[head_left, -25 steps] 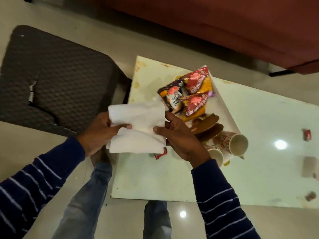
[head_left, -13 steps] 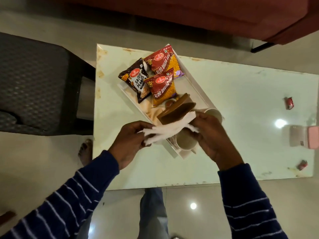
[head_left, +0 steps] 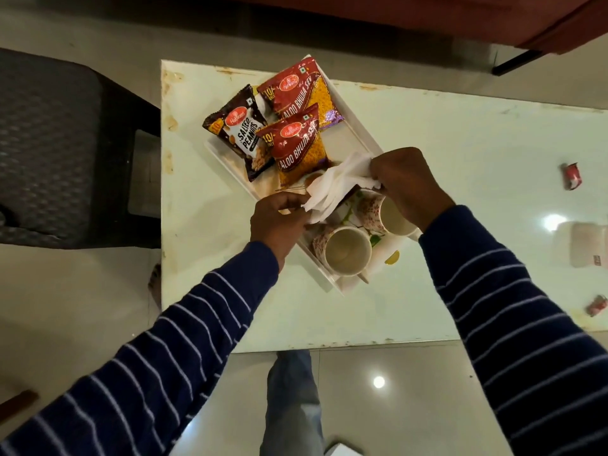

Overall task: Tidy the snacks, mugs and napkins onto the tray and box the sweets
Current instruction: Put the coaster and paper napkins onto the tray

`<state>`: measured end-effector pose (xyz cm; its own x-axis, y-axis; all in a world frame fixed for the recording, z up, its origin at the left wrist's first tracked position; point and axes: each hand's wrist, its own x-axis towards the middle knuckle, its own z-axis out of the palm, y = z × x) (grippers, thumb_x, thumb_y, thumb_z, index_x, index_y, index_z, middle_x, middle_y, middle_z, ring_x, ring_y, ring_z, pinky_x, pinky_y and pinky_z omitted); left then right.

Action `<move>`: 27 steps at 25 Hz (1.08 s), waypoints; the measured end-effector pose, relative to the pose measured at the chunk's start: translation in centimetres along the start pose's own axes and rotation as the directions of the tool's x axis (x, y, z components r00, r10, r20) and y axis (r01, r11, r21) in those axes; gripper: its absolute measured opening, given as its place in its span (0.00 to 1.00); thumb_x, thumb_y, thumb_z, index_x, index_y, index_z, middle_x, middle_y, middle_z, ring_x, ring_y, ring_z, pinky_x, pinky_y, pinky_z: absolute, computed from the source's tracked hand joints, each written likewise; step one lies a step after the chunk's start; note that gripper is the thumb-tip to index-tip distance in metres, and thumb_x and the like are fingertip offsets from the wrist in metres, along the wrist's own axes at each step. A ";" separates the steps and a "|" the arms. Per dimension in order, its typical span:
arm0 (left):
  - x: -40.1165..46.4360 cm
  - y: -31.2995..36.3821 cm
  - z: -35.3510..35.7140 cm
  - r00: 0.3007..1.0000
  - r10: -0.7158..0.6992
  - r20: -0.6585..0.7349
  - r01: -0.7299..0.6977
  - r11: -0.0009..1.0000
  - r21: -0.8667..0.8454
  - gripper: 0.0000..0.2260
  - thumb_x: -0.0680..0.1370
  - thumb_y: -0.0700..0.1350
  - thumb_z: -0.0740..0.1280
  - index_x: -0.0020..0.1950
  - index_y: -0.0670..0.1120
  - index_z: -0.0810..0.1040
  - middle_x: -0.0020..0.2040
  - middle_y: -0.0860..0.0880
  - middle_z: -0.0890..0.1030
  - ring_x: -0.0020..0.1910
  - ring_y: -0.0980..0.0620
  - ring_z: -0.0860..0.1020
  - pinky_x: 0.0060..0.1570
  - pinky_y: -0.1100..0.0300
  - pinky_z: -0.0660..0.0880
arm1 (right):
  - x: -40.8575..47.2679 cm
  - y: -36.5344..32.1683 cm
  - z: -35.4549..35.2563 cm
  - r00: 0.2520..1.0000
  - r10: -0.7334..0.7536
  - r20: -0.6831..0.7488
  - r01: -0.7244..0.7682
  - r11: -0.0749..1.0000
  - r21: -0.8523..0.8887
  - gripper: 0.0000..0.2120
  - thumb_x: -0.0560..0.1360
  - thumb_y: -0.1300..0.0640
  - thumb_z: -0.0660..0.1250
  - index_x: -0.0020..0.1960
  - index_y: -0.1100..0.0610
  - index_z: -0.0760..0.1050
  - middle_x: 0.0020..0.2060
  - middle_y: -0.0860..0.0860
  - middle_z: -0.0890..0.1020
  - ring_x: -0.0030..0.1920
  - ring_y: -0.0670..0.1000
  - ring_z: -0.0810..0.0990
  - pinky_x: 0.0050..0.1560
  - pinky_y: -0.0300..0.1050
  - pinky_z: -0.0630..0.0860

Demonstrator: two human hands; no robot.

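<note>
A white tray lies slantwise on the pale table. In its far end lie a dark peanut packet and two red snack packets. Two flowered mugs rest on their sides in the near end. Over the tray's middle both my hands grip a bunched stack of white napkins: my left hand pinches its near end, my right hand its far end. Two red wrapped sweets lie at the table's right.
A pale box sits at the table's right edge, partly in glare. A dark woven chair stands left of the table. A red-brown sofa runs along the top. My legs show below the table's near edge.
The napkins went from a flat sheet held left of the tray to a bunched stack over the tray's middle. Both hands moved right with them. The camera view shifted.
</note>
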<state>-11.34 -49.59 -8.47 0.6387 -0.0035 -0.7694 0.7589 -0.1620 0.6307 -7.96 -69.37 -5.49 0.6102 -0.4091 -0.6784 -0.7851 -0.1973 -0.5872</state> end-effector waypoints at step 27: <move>-9.6 -11.6 4.8 0.970 -0.228 -0.089 0.229 0.973 0.010 0.16 0.75 0.46 0.73 0.61 0.47 0.74 0.49 0.47 0.84 0.46 0.49 0.84 0.51 0.48 0.81 | 5.2 3.1 -8.5 0.889 -0.418 0.185 0.444 0.691 -0.571 0.13 0.77 0.65 0.63 0.58 0.59 0.82 0.60 0.53 0.83 0.62 0.52 0.79 0.64 0.38 0.70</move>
<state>-26.92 -52.45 -8.88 0.4578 0.1211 -0.8808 0.8839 -0.1686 0.4363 -8.17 -79.65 -7.09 0.8908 -0.1163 -0.4393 -0.3321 -0.8263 -0.4548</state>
